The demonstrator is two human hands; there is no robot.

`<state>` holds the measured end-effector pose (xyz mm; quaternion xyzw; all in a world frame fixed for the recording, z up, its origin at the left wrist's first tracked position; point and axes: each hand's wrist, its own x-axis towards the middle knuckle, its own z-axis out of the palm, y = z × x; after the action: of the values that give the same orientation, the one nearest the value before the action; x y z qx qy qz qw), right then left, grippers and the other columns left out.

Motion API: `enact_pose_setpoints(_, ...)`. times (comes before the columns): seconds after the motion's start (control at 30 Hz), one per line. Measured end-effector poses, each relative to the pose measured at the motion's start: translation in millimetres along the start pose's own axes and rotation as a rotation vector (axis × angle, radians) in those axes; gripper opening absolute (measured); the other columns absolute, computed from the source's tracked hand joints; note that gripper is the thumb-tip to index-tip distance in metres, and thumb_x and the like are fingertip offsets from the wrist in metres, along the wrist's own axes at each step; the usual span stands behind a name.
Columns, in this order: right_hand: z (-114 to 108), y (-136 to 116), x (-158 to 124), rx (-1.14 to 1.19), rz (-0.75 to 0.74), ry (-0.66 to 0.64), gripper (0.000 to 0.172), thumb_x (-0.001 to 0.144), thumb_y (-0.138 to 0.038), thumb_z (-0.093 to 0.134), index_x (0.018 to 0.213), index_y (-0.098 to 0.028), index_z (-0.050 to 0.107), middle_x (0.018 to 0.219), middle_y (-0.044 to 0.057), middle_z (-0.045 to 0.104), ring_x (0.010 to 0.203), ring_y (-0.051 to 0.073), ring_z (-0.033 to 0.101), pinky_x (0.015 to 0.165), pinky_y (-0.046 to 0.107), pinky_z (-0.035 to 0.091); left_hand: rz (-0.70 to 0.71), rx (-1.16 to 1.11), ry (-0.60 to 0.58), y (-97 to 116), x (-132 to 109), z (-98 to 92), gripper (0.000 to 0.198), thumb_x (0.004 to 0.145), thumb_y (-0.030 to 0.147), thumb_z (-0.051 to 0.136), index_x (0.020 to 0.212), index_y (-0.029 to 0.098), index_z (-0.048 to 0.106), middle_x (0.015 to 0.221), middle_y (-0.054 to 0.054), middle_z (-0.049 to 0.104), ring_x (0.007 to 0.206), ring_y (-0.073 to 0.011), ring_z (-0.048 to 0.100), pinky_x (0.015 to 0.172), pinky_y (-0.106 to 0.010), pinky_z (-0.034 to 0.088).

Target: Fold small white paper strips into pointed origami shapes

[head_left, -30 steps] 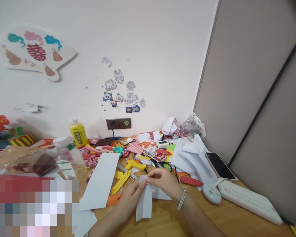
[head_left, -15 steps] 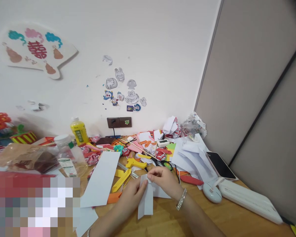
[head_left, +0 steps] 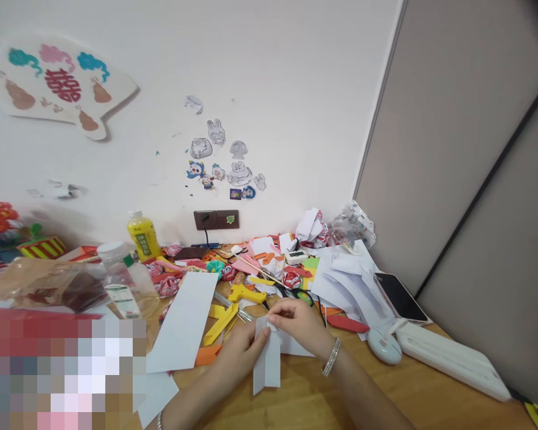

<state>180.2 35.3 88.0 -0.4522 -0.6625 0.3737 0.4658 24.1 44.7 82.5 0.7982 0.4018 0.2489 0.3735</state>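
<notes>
A white folded paper strip (head_left: 267, 364) hangs upright over the wooden table, creased lengthwise. My left hand (head_left: 246, 346) pinches its upper left side, thumb on the front. At the top end, my right hand (head_left: 293, 322) pinches the paper between thumb and fingers; the fingertips hide the exact fold there. Another white paper (head_left: 296, 345) lies partly behind it, below my right hand. Just beyond the hands are a yellow glue gun (head_left: 246, 294) and black-handled scissors (head_left: 302, 295).
Left of the hands lie a white sheet (head_left: 183, 322) and yellow folded strips (head_left: 221, 325). A yellow bottle (head_left: 143, 236) and a clear jar (head_left: 119, 280) stand further back. At right are a phone (head_left: 402, 298), a mouse (head_left: 384, 345) and a long white lamp-like object (head_left: 452, 361).
Both hands keep their pinch on the paper strip, which shifts very slightly right and up in the view. The whole scene moves a little as the head turns.
</notes>
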Motion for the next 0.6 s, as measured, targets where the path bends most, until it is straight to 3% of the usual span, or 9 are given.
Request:
enact_pose_setpoints(0.27,-2.2,8.0,-0.3,0.107,0.067,-0.047,0.014,0.074,-0.027,0.058,0.072,-0.015,0.063,0.067,0.000,0.058,0.062,0.012,0.051,0.056,0.021,0.038,0.001,0.048,-0.023,1.4,-2.7,-0.5,0.035,0.082,0.040,0.034,0.070,0.016,0.056,0.071,-0.003,0.063,0.065,-0.0179,0.053,0.058,-0.024,0.038)
enact_pose_setpoints(0.5,3.5,3.9,0.8,-0.090,-0.053,0.060,0.009,0.071,-0.015,0.056,0.064,-0.015,0.061,0.064,-0.001,0.056,0.063,0.012,0.050,0.058,0.021,0.038,-0.032,-0.020,-0.006,0.3,-0.3,0.2,0.030,0.079,0.038,0.039,0.066,0.016,0.056,0.069,-0.002,0.061,0.062,-0.0171,0.052,0.056,-0.024,0.038)
enact_pose_setpoints(0.6,4.6,4.0,0.3,-0.112,-0.034,0.059,0.009,0.073,-0.015,0.055,0.068,-0.016,0.062,0.066,-0.001,0.058,0.064,0.012,0.052,0.058,0.021,0.039,-0.044,-0.078,0.006,-3.8,2.1,0.9,0.030,0.078,0.039,0.041,0.066,0.016,0.056,0.066,-0.001,0.060,0.061,-0.0164,0.051,0.055,-0.023,0.037)
